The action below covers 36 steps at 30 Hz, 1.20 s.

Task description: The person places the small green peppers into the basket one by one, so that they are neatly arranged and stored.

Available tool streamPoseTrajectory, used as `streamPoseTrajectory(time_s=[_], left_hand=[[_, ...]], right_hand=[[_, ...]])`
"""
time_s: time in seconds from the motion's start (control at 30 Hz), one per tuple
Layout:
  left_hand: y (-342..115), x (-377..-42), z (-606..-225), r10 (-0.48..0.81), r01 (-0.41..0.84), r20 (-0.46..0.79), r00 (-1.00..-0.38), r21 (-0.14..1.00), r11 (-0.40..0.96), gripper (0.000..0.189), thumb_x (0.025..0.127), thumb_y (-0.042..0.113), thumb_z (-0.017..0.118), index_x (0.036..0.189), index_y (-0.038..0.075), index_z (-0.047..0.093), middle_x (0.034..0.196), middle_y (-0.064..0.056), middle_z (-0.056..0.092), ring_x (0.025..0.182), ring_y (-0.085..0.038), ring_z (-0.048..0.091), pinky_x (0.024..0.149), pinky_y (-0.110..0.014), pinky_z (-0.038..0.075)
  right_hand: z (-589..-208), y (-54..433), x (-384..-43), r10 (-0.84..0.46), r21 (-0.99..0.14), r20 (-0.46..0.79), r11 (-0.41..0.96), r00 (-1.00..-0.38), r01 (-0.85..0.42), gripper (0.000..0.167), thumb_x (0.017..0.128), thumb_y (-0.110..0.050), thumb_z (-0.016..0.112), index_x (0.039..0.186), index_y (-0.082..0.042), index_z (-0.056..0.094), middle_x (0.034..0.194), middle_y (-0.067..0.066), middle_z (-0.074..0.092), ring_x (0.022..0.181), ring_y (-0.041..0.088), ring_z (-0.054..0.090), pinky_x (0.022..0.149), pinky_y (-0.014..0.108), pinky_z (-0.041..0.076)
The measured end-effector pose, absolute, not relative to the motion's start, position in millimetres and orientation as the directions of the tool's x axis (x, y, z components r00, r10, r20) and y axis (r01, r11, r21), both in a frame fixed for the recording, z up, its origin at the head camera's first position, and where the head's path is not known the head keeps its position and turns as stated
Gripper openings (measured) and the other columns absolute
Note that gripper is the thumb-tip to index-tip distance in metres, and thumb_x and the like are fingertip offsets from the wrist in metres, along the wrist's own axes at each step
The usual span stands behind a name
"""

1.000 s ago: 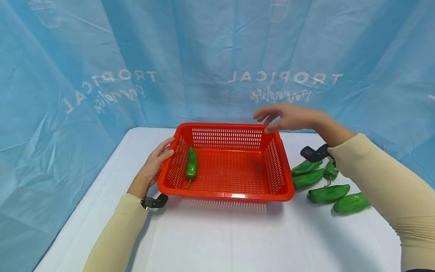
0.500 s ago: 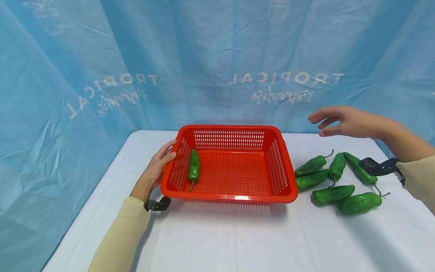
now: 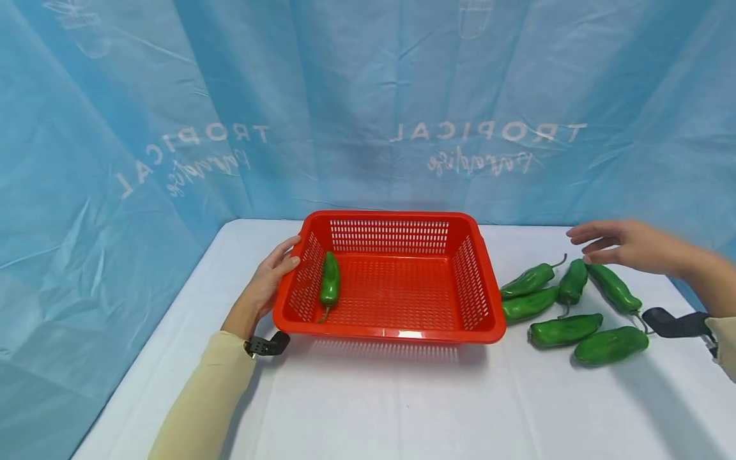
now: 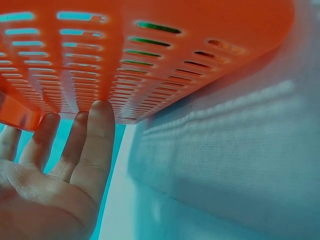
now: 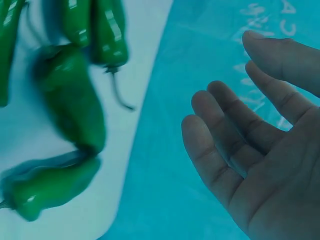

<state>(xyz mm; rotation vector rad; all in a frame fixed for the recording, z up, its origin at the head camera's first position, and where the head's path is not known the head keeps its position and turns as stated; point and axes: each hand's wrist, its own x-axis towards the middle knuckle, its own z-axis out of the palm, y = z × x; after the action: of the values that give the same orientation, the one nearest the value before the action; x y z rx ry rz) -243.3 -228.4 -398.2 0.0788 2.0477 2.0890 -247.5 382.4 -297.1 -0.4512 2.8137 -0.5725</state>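
Right hand: released, raised over the far right part of the table, its fingers slightly bent and spread from the thumb; the right wrist view shows the palm side, apart from the peppers.
Left hand: at the basket's left side, its fingers fairly straight rather than clenched, the tips at the outer wall in the left wrist view and the thumb by the rim.
Red plastic basket: rectangular, with slotted walls and a perforated floor, at the middle of the table.
Pepper in the basket: one long green pepper, lying along the left wall with its stem toward the near rim.
Peppers on the table: six green ones right of the basket. Two, an upper and a lower, lie close together by the basket's right side; whether they touch it cannot be told. A short one lies next, stem toward the person. Another slants just below the right hand, and two more lie nearest the person.
White table: covered in cloth, shaded under the basket's near edge.
Blue sheet: hangs behind, printed with mirrored lettering.
Beige sleeve: on the left arm, above a black wrist strap.
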Motion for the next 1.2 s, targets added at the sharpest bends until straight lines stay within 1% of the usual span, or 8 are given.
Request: streamPoseTrajectory(time_s=[0.2,0.33,0.43,0.6,0.8,0.97,1.07,1.2], left_hand=[[-225,-243,-401,0.182,-0.116,-0.111,-0.977,0.993,-0.017,0.057,0.102,0.026,0.051,0.155,0.030,0.030,0.157,-0.011,0.035,0.112,-0.009,0.061,0.086,-0.029,0.060],[-225,-243,-402,0.185,-0.118,-0.112,-0.976,0.993,-0.021,0.058,0.101,0.028,0.053,0.155,0.030,0.030,0.157,-0.011,0.036,0.112,-0.010,0.062,0.087,-0.030,0.060],[-226,-244,-403,0.184,-0.122,-0.116,-0.976,0.992,-0.018,0.058,0.101,0.029,0.053,0.155,0.031,0.031,0.158,-0.011,0.036,0.113,-0.010,0.062,0.087,-0.031,0.060],[-227,-245,-403,0.181,-0.121,-0.117,-0.976,0.993,-0.014,0.057,0.102,0.028,0.051,0.155,0.031,0.030,0.157,-0.011,0.035,0.111,-0.009,0.062,0.086,-0.031,0.060],[-227,-244,-402,0.183,-0.125,-0.120,-0.976,0.992,-0.016,0.058,0.102,0.029,0.052,0.155,0.032,0.030,0.158,-0.010,0.034,0.112,-0.009,0.062,0.087,-0.030,0.060],[-228,-243,-401,0.178,-0.130,-0.126,-0.976,0.991,-0.012,0.058,0.102,0.031,0.052,0.155,0.033,0.029,0.159,-0.009,0.034,0.115,-0.012,0.060,0.088,-0.029,0.059],[-228,-243,-401,0.182,-0.130,-0.125,-0.975,0.991,-0.015,0.058,0.102,0.031,0.052,0.155,0.032,0.029,0.159,-0.009,0.034,0.115,-0.012,0.059,0.088,-0.029,0.059],[-227,-245,-401,0.193,-0.106,-0.101,-0.976,0.994,-0.020,0.058,0.103,0.029,0.051,0.156,0.029,0.028,0.158,-0.010,0.034,0.113,-0.009,0.060,0.087,-0.026,0.059]], right_hand=[[-314,401,-240,-0.327,-0.429,-0.147,0.871,-0.934,-0.238,0.051,0.094,-0.021,0.068,0.138,-0.002,0.052,0.132,0.024,0.060,0.093,-0.021,0.052,0.072,0.020,0.054],[-324,407,-236,-0.313,-0.451,-0.146,0.865,-0.939,-0.219,0.050,0.093,-0.020,0.069,0.137,-0.002,0.052,0.123,0.001,0.066,0.092,-0.021,0.053,0.071,0.020,0.054],[-330,407,-234,-0.316,-0.471,-0.142,0.855,-0.938,-0.216,0.048,0.094,-0.020,0.068,0.137,-0.004,0.053,0.117,-0.017,0.062,0.094,-0.020,0.053,0.073,0.019,0.054],[-334,403,-235,-0.346,-0.491,-0.132,0.837,-0.929,-0.242,0.047,0.095,-0.020,0.066,0.137,-0.005,0.054,0.118,-0.012,0.062,0.096,-0.018,0.053,0.074,0.019,0.054],[-334,390,-238,-0.361,-0.499,-0.102,0.825,-0.927,-0.267,0.043,0.094,-0.018,0.067,0.134,-0.007,0.057,0.110,-0.028,0.058,0.096,-0.016,0.055,0.074,0.020,0.054],[-337,370,-244,-0.364,-0.438,-0.059,0.846,-0.929,-0.304,0.033,0.092,-0.014,0.068,0.126,-0.013,0.066,0.118,-0.001,0.069,0.095,-0.010,0.059,0.076,0.027,0.056],[-341,357,-250,-0.385,-0.391,-0.030,0.854,-0.922,-0.344,0.028,0.091,-0.011,0.069,0.118,-0.014,0.070,0.122,0.012,0.069,0.103,0.012,0.065,0.083,0.040,0.058],[-349,342,-258,-0.445,-0.386,-0.022,0.830,-0.895,-0.403,0.026,0.088,-0.004,0.069,0.113,-0.012,0.072,0.121,0.013,0.068,0.115,0.037,0.060,0.091,0.057,0.054]])
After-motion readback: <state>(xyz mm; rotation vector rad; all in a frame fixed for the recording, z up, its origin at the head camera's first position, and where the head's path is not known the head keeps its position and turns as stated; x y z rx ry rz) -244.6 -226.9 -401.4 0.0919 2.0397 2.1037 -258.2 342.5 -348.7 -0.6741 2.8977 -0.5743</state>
